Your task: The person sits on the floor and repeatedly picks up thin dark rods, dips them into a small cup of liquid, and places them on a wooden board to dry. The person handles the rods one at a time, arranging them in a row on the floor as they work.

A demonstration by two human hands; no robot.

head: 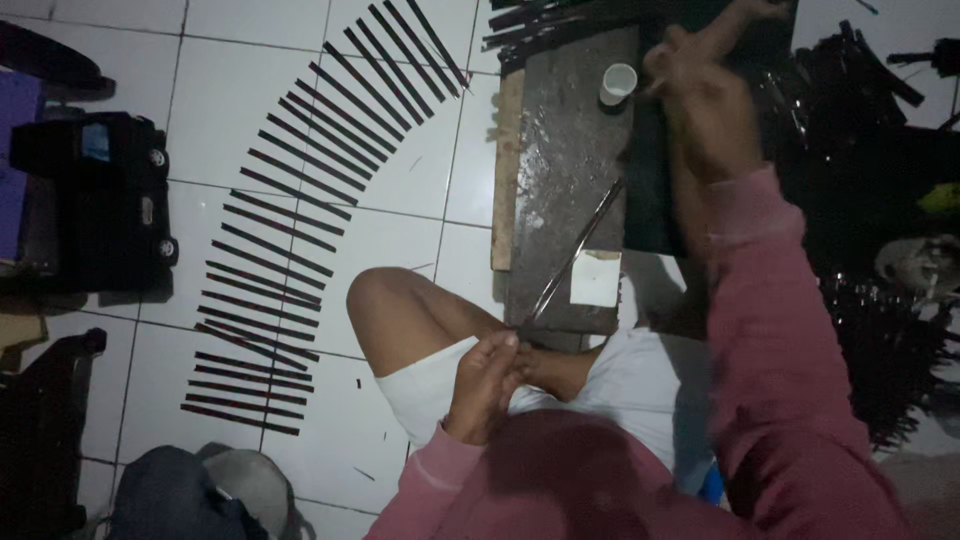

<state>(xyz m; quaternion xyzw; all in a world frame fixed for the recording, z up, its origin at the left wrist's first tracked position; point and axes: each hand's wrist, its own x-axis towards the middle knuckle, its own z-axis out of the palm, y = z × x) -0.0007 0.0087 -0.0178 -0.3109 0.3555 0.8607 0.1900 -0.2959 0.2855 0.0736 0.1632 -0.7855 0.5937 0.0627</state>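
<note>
Over the grey board, left-hand fingers pinched on a thin strip; right-hand fingers' grip unclear.

Dark strips fanned on white tiled floor, grey board, white cup, pink sleeve, white shorts

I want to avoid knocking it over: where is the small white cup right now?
In the head view, the small white cup stands at the far end of the grey board, just beside the right hand.
</note>
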